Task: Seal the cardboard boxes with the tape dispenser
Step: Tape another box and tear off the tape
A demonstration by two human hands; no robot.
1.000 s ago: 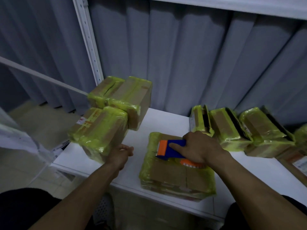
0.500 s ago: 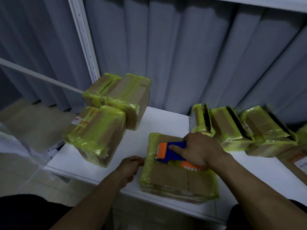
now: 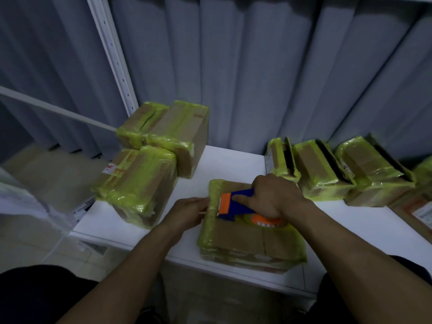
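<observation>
Where the task box lies: the cardboard box (image 3: 245,239) being sealed lies flat near the front edge of the white table (image 3: 233,164), its edges already wrapped in yellow tape.
Tape dispenser (image 3: 233,206): blue body with an orange front piece and an orange roll, resting on top of the cardboard box toward its far left corner.
Right hand (image 3: 273,197): wrapped around the tape dispenser from above, with the index finger stretched along the blue body to the orange front piece.
Left hand (image 3: 187,211): at the left edge of the cardboard box, fingers bent and touching the taped edge just beside the tape dispenser; whether they pinch the tape or only press on it I cannot tell.
Left boxes: a taped front box (image 3: 140,183) stands at the table's left corner, and a taped rear box (image 3: 173,134) stands just behind it, touching it.
Right row: three taped boxes lean side by side along the back of the table, the first (image 3: 280,157) just behind the right hand, then the second (image 3: 320,169) and the third (image 3: 371,169).
Far right: a labelled box (image 3: 416,211) is cut off by the frame edge.
Background: a grey pleated curtain (image 3: 233,66) hangs behind the table, with a white perforated upright (image 3: 112,52) in front of it at the left.
</observation>
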